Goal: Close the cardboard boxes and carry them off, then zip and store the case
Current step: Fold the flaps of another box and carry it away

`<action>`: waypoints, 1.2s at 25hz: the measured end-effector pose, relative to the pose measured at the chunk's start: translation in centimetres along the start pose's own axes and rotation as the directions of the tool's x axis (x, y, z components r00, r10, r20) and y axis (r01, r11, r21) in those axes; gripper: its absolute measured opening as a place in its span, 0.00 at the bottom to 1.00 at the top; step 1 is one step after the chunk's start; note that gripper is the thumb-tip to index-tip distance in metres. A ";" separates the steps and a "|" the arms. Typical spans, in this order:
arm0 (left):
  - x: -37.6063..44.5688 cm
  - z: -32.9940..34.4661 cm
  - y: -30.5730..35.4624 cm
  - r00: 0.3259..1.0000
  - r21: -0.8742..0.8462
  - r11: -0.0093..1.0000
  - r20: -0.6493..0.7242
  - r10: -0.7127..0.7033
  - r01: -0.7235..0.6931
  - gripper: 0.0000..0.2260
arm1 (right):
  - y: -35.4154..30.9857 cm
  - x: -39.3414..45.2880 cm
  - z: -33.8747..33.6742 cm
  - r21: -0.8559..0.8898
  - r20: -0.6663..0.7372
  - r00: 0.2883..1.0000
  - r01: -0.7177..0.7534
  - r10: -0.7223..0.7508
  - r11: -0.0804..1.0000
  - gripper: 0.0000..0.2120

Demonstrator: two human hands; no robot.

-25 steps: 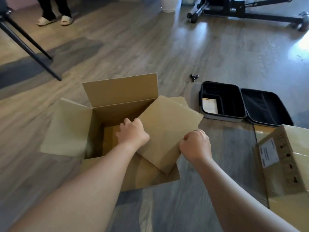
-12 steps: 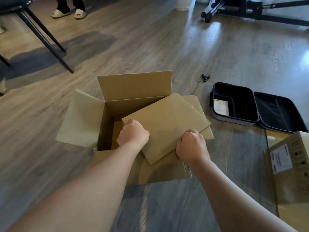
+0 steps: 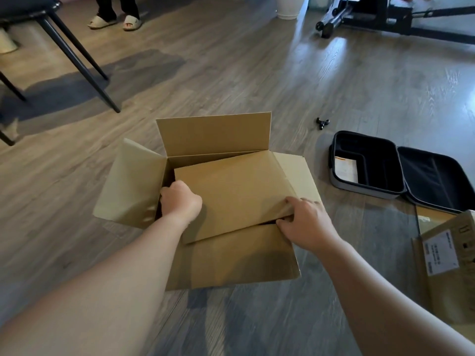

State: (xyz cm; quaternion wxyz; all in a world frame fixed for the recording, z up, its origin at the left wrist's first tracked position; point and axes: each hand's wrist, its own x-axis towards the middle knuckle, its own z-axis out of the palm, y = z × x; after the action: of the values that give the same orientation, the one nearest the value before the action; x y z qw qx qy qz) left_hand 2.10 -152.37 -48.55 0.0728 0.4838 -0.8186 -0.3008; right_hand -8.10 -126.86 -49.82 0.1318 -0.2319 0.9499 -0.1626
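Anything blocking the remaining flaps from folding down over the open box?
Nothing visible does. The left hand and right hand press the near flap down over the cardboard box. The far flap stands upright and the left flap splays outward, nothing lying on either.

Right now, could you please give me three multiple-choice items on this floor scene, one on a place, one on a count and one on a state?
1. Where does the black case lie relative to the open cardboard box?
A. to its right
B. to its left
C. inside it

2. How many flaps of that box stand up or splay outward?
A. none
B. three
C. five

3. What state is the case in?
A. zipped shut
B. open, lid laid flat
C. standing on end

Answers: 1 A, it rests on the floor right of the box. 2 B, the far, left and right flaps are unfolded. 3 B, both halves show their dark insides.
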 end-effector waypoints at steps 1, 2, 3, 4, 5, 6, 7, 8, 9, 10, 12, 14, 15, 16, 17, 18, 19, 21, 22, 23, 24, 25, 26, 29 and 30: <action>0.3 -0.4 -0.2 1.000 -0.039 0.999 -0.007 0.007 -0.008 0.08 | -0.7 -0.2 0.5 -0.032 -0.028 0.999 0.041 -0.042 0.999 0.19; 0.5 -0.8 -0.2 1.000 -0.076 0.997 -0.010 0.015 -0.016 0.07 | -1.4 -0.4 0.9 -0.060 -0.056 0.995 0.077 -0.081 0.995 0.19; 0.7 -1.1 -0.3 1.000 -0.102 0.995 -0.002 0.017 -0.017 0.12 | -2.1 -0.6 1.4 -0.080 -0.076 0.991 0.104 -0.111 0.991 0.19; 0.7 -1.4 -0.5 1.000 -0.118 0.993 0.013 0.022 -0.020 0.15 | -2.6 -0.7 1.8 -0.106 -0.094 0.986 0.127 -0.137 0.986 0.19; 0.8 -1.6 -0.8 0.999 -0.105 0.994 0.034 0.020 -0.016 0.13 | -2.9 -0.7 2.1 -0.145 -0.105 0.982 0.140 -0.156 0.980 0.17; 0.7 -1.8 -1.0 0.999 -0.073 0.997 0.040 0.028 -0.025 0.08 | -3.0 -0.7 2.4 -0.184 -0.105 0.981 0.142 -0.163 0.973 0.15; 0.7 -2.0 -1.3 0.999 -0.028 0.999 0.040 0.033 -0.032 0.05 | -3.0 -0.7 2.6 -0.210 -0.097 0.983 0.131 -0.154 0.969 0.15; 0.6 -2.1 -1.6 0.998 0.011 0.998 0.037 0.055 -0.055 0.04 | -2.8 -0.6 2.7 -0.218 -0.090 0.987 0.109 -0.131 0.970 0.16; 0.5 -2.3 -1.9 0.997 0.063 0.995 0.045 0.069 -0.072 0.05 | -2.6 -0.5 2.8 -0.212 -0.087 0.991 0.079 -0.099 0.974 0.17; 0.4 -2.6 -2.2 0.994 0.106 0.990 0.055 0.092 -0.098 0.06 | -2.3 -0.4 2.7 -0.201 -0.088 0.994 0.046 -0.065 0.978 0.18; 0.6 -2.7 -3.3 0.991 0.235 0.963 0.048 0.122 -0.130 0.03 | -1.6 -0.5 2.6 -0.184 -0.108 0.994 -0.013 -0.007 0.983 0.17; 0.9 -2.5 -4.8 0.995 0.373 0.924 -0.003 0.098 -0.090 0.14 | -0.8 -0.8 2.5 -0.151 -0.135 0.990 -0.051 0.031 0.987 0.17; 0.9 -2.3 -5.4 0.998 0.398 0.917 -0.048 0.048 -0.025 0.20 | -0.3 -1.0 2.3 -0.136 -0.142 0.989 -0.056 0.036 0.989 0.17; 0.8 -2.2 -6.0 0.995 0.386 0.921 -0.095 -0.025 0.060 0.24 | 0.2 -1.1 2.0 -0.124 -0.142 0.989 -0.049 0.031 0.991 0.17; 0.7 -2.3 -6.3 0.985 0.343 0.926 -0.121 -0.123 0.158 0.27 | 0.6 -1.1 1.6 -0.107 -0.138 0.990 -0.037 0.022 0.994 0.16; 0.8 -2.4 -6.4 0.968 0.286 0.926 -0.123 -0.219 0.246 0.28 | 1.0 -1.2 1.2 -0.085 -0.138 0.990 -0.037 0.025 0.996 0.16; 0.8 -2.5 -6.3 0.953 0.235 0.924 -0.107 -0.285 0.303 0.26 | 1.3 -1.2 0.8 -0.067 -0.148 0.988 -0.058 0.047 0.996 0.15; 0.7 -2.6 -5.4 0.949 0.201 0.928 -0.102 -0.298 0.313 0.20 | 1.6 -1.4 0.3 -0.048 -0.191 0.976 -0.119 0.108 0.992 0.14; 0.6 -2.5 -4.7 0.959 0.221 0.935 -0.123 -0.257 0.279 0.19 | 1.6 -1.5 0.2 -0.045 -0.203 0.971 -0.134 0.122 0.990 0.14; 0.5 -2.4 -3.9 0.969 0.256 0.939 -0.150 -0.196 0.230 0.19 | 1.7 -1.6 0.1 -0.046 -0.203 0.971 -0.138 0.126 0.989 0.14; 0.4 -2.2 -3.0 0.975 0.296 0.938 -0.179 -0.130 0.180 0.20 | 1.7 -1.6 -0.1 -0.040 -0.193 0.973 -0.134 0.124 0.990 0.14; 0.3 -2.1 -2.1 0.977 0.328 0.935 -0.201 -0.070 0.134 0.22 | 1.8 -1.7 -0.3 -0.021 -0.184 0.975 -0.127 0.121 0.992 0.14; 0.2 -2.0 -1.2 0.977 0.356 0.930 -0.215 -0.015 0.092 0.24 | 2.1 -1.8 -0.6 0.016 -0.182 0.976 -0.123 0.124 0.992 0.14; -0.4 -1.7 1.1 0.967 0.427 0.904 -0.231 0.107 0.002 0.24 | 3.6 -1.8 -1.6 0.132 -0.232 0.953 -0.166 0.194 0.977 0.16; -0.6 -1.5 1.7 0.962 0.438 0.899 -0.236 0.138 -0.021 0.23 | 4.3 -1.8 -1.8 0.133 -0.249 0.938 -0.213 0.240 0.968 0.17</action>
State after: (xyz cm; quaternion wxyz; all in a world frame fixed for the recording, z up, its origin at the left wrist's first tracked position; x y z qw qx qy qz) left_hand 1.77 -151.85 -46.28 0.0833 0.4890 -0.8673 -0.0426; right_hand -8.83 -121.93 -49.44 0.0343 -0.0901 0.9696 -0.2250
